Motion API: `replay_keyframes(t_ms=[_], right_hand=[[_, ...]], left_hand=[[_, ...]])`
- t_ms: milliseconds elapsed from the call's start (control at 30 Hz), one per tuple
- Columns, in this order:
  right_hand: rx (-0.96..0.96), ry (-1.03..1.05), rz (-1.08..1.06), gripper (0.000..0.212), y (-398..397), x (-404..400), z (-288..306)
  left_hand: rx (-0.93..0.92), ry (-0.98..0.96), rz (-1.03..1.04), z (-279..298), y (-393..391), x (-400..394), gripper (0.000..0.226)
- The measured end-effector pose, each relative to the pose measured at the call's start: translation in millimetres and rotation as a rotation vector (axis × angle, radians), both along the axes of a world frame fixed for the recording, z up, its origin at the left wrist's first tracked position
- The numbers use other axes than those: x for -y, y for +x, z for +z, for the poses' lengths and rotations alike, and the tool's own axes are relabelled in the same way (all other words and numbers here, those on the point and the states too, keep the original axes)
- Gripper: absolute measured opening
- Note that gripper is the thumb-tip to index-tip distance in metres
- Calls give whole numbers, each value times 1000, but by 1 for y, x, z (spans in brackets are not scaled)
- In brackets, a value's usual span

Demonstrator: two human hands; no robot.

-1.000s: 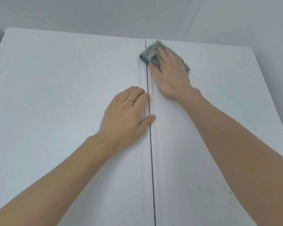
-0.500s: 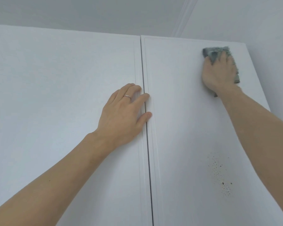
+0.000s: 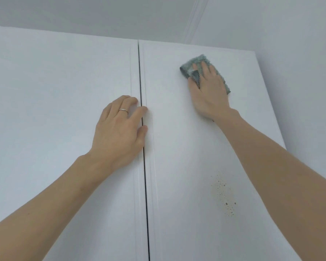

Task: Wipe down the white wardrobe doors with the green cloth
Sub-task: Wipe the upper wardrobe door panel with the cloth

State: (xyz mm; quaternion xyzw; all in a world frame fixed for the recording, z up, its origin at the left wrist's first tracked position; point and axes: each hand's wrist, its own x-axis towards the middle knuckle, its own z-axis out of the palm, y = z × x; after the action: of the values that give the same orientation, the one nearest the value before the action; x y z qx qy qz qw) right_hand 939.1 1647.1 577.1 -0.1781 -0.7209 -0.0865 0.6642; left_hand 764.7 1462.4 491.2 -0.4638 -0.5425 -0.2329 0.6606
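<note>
Two white wardrobe doors fill the view, seen from below. The right hand (image 3: 208, 93) presses a green cloth (image 3: 197, 63) flat against the right door (image 3: 186, 147) near its top, at about one o'clock, fingers straight over the fabric. The left hand (image 3: 119, 129), wearing a ring (image 3: 123, 110), rests flat on the left door (image 3: 55, 100) beside the centre gap, fingers relaxed. Brown specks (image 3: 225, 199) mark the right door at about five o'clock.

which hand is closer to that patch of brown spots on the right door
Right, by a small margin. The right hand presses the green cloth almost straight above the brown spots on the right door. The left hand rests up-left, across the door gap.
</note>
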Motion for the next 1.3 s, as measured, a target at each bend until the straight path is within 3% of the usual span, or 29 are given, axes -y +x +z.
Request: replay_keyframes(t_ms=[167, 333, 467, 667, 833, 1100, 1300], right_hand=[[-164, -274, -6, 61, 49, -39, -1], [-217, -373, -6, 62, 39, -40, 32], [-185, -261, -8, 61, 16, -9, 56], [41, 139, -16, 57, -55, 63, 54], [153, 202, -4, 57, -42, 45, 48], [-87, -126, -33, 62, 47, -41, 39], [-148, -295, -49, 62, 62, -57, 31]], left_hand=[[-61, -22, -28, 6, 6, -7, 42], [-116, -76, -6, 14, -1, 2, 43], [-105, -152, 9, 21, -7, 12, 49], [-36, -156, -3, 25, 5, 13, 46], [-25, -94, 19, 24, 8, 3, 45], [-67, -52, -30, 23, 4, -3, 43], [-80, -44, -53, 24, -1, -4, 41]])
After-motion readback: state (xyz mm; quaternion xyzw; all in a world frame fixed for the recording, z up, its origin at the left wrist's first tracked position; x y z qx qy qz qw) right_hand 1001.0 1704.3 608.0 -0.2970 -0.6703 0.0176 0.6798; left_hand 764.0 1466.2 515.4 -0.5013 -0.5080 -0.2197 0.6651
